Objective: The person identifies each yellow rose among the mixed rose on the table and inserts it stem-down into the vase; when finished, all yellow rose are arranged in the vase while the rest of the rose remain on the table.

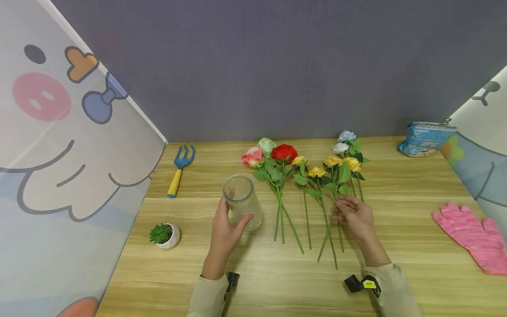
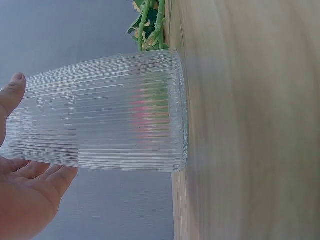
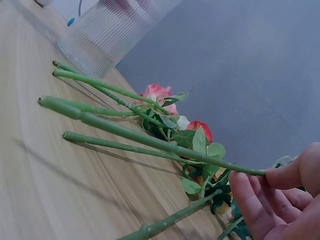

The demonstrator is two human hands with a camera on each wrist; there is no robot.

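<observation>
Surface: wooden table (image 1: 396,237) — grey wall behind.
Left hand (image 1: 225,229): fingers curled around ribbed glass vase (image 1: 242,201), standing upright.
Right hand (image 1: 354,215): pinches a flower stem (image 3: 150,140) — lifted off the table.

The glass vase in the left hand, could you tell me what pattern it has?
The glass vase is clear with fine ribbing along its length, best seen in the left wrist view.

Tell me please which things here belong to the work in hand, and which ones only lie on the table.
In use:
- ribbed glass vase, held by the left hand
- flower stems, one pinched by the right hand

Lying about:
- blue garden fork
- small potted succulent
- pink glove
- blue packet
</observation>
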